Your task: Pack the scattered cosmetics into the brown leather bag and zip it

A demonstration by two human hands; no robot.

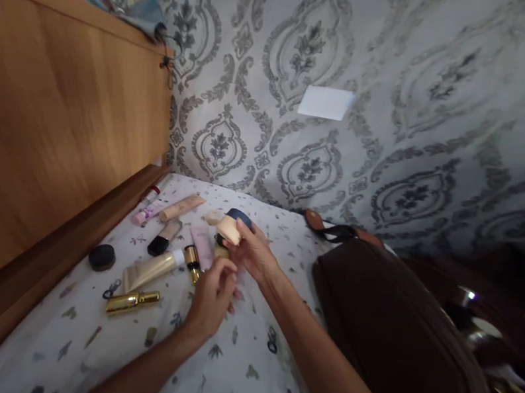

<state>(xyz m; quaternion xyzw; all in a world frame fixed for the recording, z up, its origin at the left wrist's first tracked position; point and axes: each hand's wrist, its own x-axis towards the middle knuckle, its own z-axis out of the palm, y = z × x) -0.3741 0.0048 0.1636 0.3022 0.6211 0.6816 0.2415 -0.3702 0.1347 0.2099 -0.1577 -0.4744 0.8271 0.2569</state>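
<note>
My right hand [253, 252] is closed around a small beige jar [229, 230] with a dark blue lid [239, 217], raised a little above the patterned sheet. Just below it, my left hand [215, 292] has its fingers curled together; whether anything is in them is hidden. Near the left hand lie a small dark bottle with gold parts [192, 257], a pink tube [202, 247] and a beige tube with a white cap [154, 270]. A shiny gold tube [132, 302] and a round black jar [102, 257] rest farther left.
Farther back lie a peach tube [182, 208], a black-capped bottle [165, 238] and a pink tube with purple marks [147, 211]. A wooden cabinet [62, 96] borders the left side. On the right sits a dark brown bag [385, 331]; behind stands a patterned wall [270, 90].
</note>
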